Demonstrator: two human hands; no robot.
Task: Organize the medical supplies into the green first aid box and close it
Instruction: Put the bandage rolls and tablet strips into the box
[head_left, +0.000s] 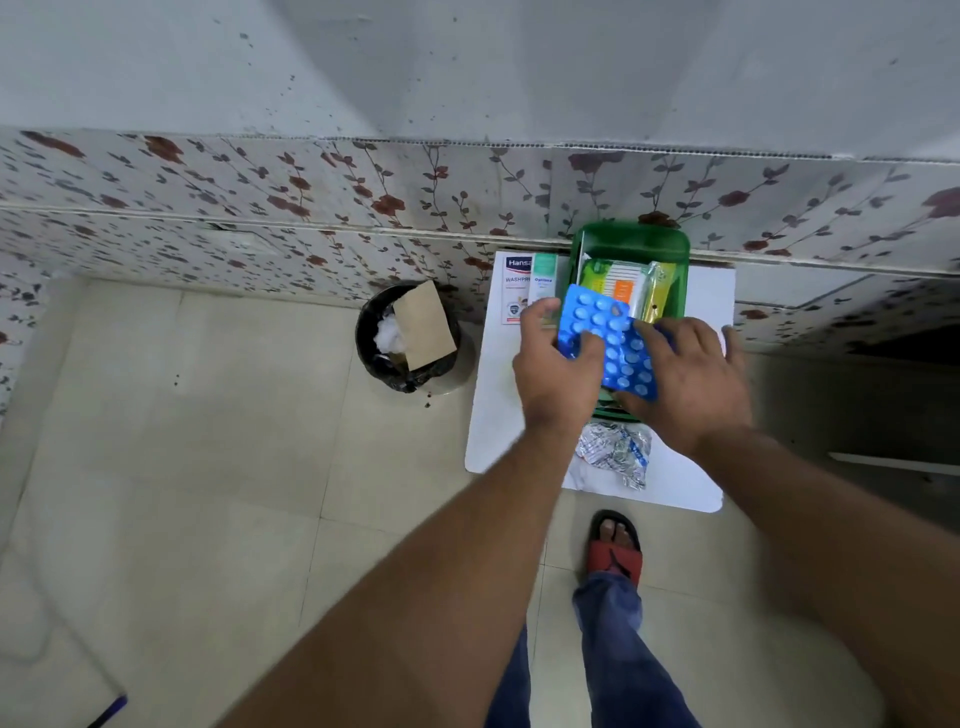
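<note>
The green first aid box (631, 244) stands open on a small white table (496, 410), with its lid tilted up against the wall. Inside it lie a green and orange packet (615, 283) and a yellow-green sachet (660, 291). My left hand (558, 364) grips one blue blister strip of pills (592, 317) over the box. My right hand (691, 379) holds a second blue blister strip (631, 364) beside it, overlapping the first. A silver blister strip (618, 452) lies on the table in front of the box. A white Hansaplast box (514, 291) and a pale green carton (543, 278) lie left of the box.
A black waste bin (405, 338) holding cardboard and white wadding stands on the tiled floor left of the table. A flower-patterned wall runs right behind the table. My foot in a red sandal (615, 548) is just below the table's front edge.
</note>
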